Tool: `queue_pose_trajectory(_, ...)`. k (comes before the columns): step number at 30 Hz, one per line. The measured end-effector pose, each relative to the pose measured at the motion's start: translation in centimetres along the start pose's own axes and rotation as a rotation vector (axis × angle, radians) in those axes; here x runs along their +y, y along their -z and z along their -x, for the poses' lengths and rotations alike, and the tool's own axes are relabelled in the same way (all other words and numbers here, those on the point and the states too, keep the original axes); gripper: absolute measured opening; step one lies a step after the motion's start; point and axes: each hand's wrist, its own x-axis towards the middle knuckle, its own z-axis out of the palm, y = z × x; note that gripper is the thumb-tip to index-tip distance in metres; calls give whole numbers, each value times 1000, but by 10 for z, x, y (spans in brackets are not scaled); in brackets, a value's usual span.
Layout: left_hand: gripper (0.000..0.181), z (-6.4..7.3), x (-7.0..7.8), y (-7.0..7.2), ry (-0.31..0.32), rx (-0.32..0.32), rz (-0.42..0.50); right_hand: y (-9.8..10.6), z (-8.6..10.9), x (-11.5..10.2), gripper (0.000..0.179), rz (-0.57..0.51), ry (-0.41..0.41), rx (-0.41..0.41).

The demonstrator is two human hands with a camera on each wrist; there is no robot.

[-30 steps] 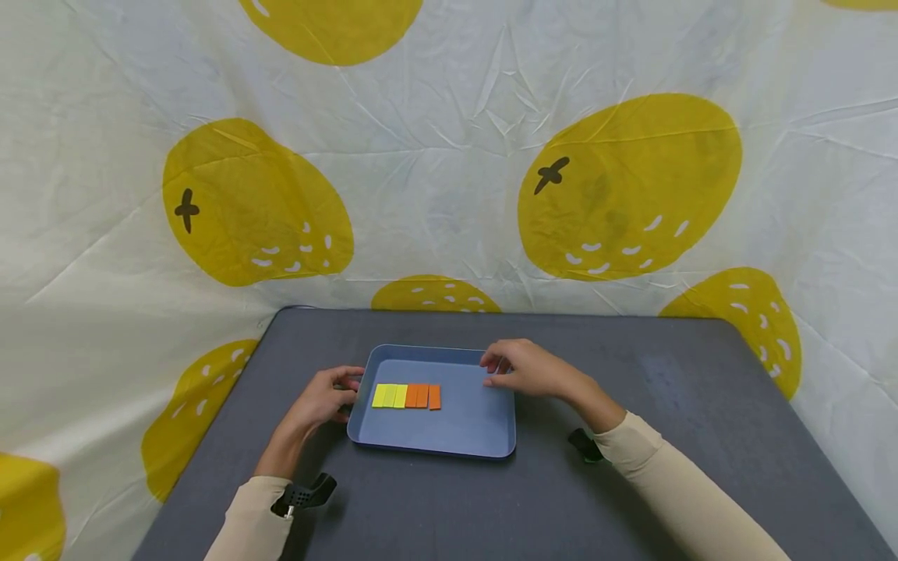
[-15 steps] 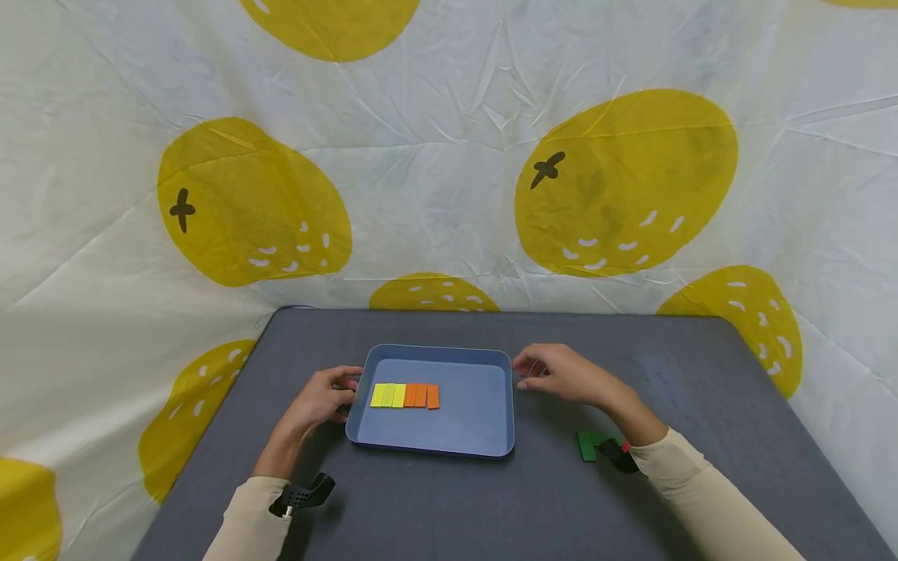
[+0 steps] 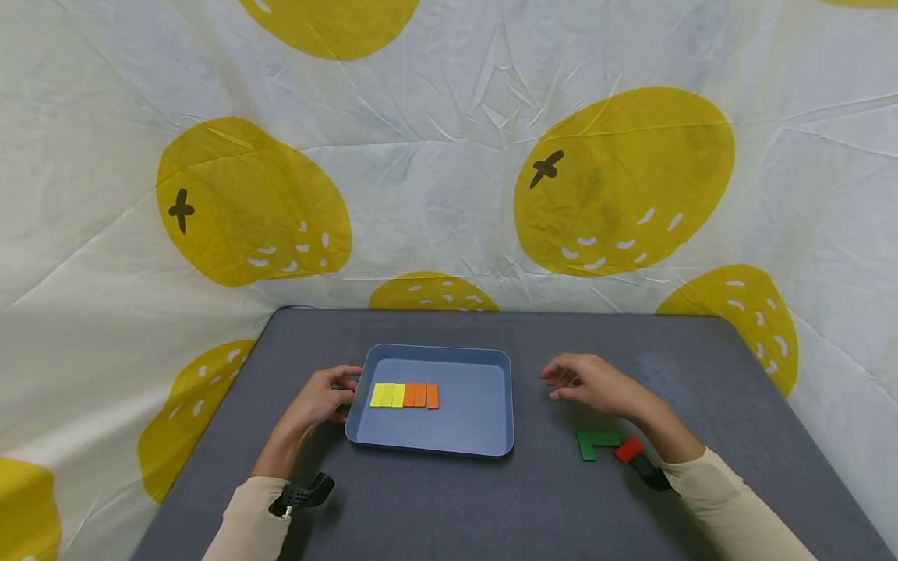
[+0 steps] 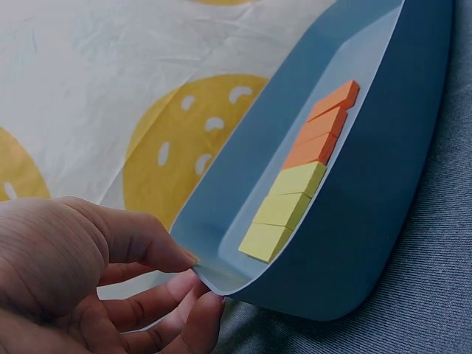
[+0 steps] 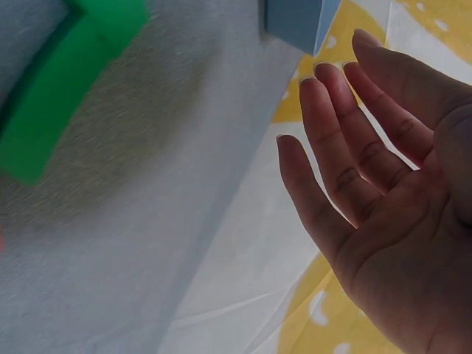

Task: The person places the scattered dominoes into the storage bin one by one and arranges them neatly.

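My left hand (image 3: 325, 399) holds the blue tray (image 3: 477, 409) by its left end. In the left wrist view the thumb (image 4: 158, 247) lies at the rim and the fingers are against the outer wall. Three yellow tiles (image 3: 388, 395) and three orange tiles (image 3: 421, 396) lie side by side in one row in the tray; the last orange one sits slightly lower. My right hand (image 3: 589, 382) hovers right of the tray, fingers loosely bent and holding nothing. Below it on the table are two green tiles (image 3: 585, 446) and a red tile (image 3: 629, 449).
The dark grey table (image 3: 449, 506) carries everything. Behind and at the sides hangs a white cloth (image 3: 435, 195) printed with yellow fruit. A black wrist strap (image 3: 651, 473) under the right sleeve is close beside the red tile.
My right hand has moved from over the tray's right side out to the right, uncovering the green and red tiles. The left hand and the tray have stayed in place.
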Motion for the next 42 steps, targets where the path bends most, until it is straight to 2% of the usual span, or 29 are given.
queue_pose_trajectory(6,49,0,0,0,1,2,6,-1,13,9,29,15,-13,-34)
queue_pose_trajectory(13,49,0,1,-1,2,3,-2,-6,31,19,40,-23,7,-86)
queue_pose_trajectory(21,48,0,0,0,-3,2,-4,-12,49,32,45,-5,58,-88)
queue_pose_trajectory(32,48,0,-1,0,-7,1,-3,-20,64,47,43,-56,94,-112)
queue_pose_trajectory(42,48,-2,-4,-1,-17,3,2,-26,71,57,41,4,158,-86)
